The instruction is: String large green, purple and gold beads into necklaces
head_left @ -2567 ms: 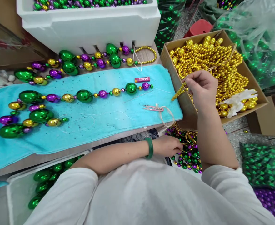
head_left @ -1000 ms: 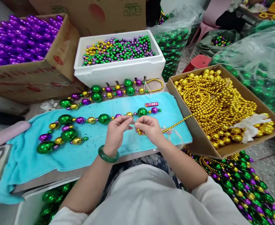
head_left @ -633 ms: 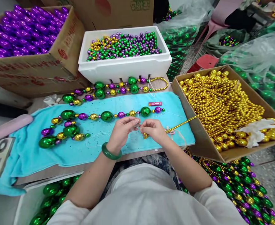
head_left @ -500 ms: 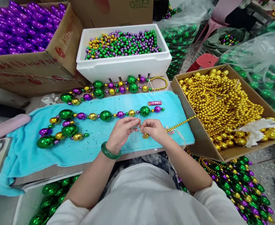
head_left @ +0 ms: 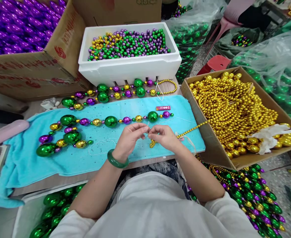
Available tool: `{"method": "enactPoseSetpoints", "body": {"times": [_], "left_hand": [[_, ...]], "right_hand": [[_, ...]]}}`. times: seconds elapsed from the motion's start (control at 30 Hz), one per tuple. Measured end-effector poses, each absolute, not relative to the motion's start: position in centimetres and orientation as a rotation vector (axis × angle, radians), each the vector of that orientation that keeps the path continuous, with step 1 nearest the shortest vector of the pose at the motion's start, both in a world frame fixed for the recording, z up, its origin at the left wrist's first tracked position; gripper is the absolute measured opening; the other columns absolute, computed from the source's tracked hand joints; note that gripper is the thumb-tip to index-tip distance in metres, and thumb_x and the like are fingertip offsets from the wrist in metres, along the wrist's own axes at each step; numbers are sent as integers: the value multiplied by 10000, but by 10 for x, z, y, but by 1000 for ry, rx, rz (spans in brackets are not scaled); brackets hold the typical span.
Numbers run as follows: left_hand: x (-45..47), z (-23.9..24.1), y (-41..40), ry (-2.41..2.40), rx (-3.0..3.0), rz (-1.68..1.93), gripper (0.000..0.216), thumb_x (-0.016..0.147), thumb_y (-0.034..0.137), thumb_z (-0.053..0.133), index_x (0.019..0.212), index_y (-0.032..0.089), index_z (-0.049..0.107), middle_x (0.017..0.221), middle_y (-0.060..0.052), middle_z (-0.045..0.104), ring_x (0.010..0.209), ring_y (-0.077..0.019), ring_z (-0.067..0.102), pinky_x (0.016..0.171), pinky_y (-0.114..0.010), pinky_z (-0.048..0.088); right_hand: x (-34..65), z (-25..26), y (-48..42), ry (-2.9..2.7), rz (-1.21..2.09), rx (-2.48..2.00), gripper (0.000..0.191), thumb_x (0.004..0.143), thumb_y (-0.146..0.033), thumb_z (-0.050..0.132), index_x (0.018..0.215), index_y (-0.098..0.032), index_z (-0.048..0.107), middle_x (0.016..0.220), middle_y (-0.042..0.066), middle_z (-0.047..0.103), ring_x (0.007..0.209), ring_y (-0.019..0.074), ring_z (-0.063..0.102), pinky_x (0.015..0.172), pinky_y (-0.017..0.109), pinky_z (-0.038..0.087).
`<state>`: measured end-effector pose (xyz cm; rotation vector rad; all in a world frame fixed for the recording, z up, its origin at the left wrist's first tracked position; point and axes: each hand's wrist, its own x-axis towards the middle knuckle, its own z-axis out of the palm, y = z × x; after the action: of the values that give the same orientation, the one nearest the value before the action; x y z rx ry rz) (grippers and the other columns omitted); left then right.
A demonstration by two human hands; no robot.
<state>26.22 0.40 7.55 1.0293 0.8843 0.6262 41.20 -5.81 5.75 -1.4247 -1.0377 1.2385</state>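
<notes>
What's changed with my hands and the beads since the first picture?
The right hand moved left from the gold-bead box, bringing a gold bead strand out over the blue towel. The left hand moved forward over the towel to meet it; both are now pinched, on something too fine to identify. The multicoloured strand and pink packet stayed on the towel.
</notes>
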Motion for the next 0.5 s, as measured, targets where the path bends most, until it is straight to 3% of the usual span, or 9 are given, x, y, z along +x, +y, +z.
{"method": "enactPoseSetpoints", "body": {"times": [0.2, 0.37, 0.5], "left_hand": [[260, 79, 6, 857, 1164, 519, 182, 643, 340, 785, 693, 172, 737, 693, -31, 674, 598, -107, 512, 569, -246, 403], [263, 72, 7, 810, 1174, 461, 173, 656, 343, 778, 699, 179, 744, 706, -32, 690, 633, -122, 540, 602, -257, 400], [265, 66, 9, 782, 1143, 436, 194, 656, 343, 793, 726, 166, 756, 693, -35, 699, 688, -146, 585, 705, -289, 435]], "right_hand": [[427, 69, -58, -1005, 1209, -1315, 208, 686, -311, 737, 856, -194, 707, 805, 12, 675, 734, 137, 573, 649, 270, 451], [425, 65, -56, -1094, 1053, -1223, 126, 713, -291, 739, 668, -200, 662, 749, 9, 617, 771, 151, 562, 759, 318, 469], [426, 61, -56, -1150, 935, -1185, 121, 755, -268, 710, 667, -205, 656, 764, 12, 587, 827, 166, 547, 820, 347, 449]]}}
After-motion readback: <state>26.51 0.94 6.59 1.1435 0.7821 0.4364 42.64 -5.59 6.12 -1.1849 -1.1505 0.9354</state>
